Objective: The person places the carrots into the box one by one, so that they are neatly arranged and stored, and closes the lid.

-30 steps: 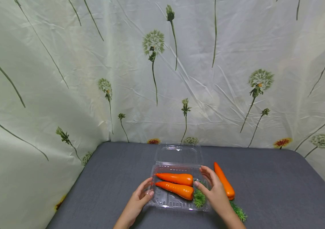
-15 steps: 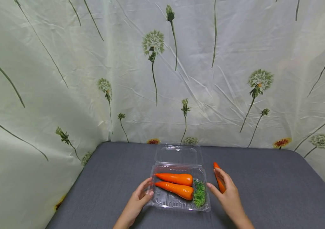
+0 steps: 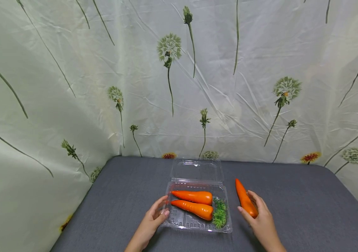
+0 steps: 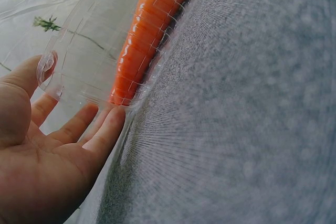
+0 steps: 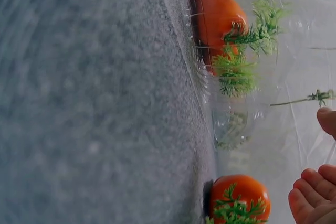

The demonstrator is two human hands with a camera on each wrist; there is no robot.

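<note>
A clear plastic container (image 3: 180, 223), its lid (image 3: 197, 170) folded back, holds two orange carrots, the far carrot (image 3: 193, 197) and the near carrot (image 3: 194, 209), with green tops (image 3: 219, 214) bunched at the right end. My left hand (image 3: 149, 218) holds the container's left side; in the left wrist view the thumb lies on its rim and the fingertips are at its lower wall. A third carrot (image 3: 242, 195) lies on the table right of the container. My right hand (image 3: 262, 222) hovers at its thick end, thumb and fingers spread, apart from the carrot (image 5: 249, 188) in the right wrist view.
The grey cloth-covered table (image 3: 305, 203) extends to both sides. Behind it hangs a pale curtain (image 3: 223, 94) printed with dandelions, which also runs along the left side. The open lid reaches back near the table's far edge.
My right hand has left the container's right side and moved right, to the third carrot's thick end. The left hand, the container and the carrots have stayed where they were.
</note>
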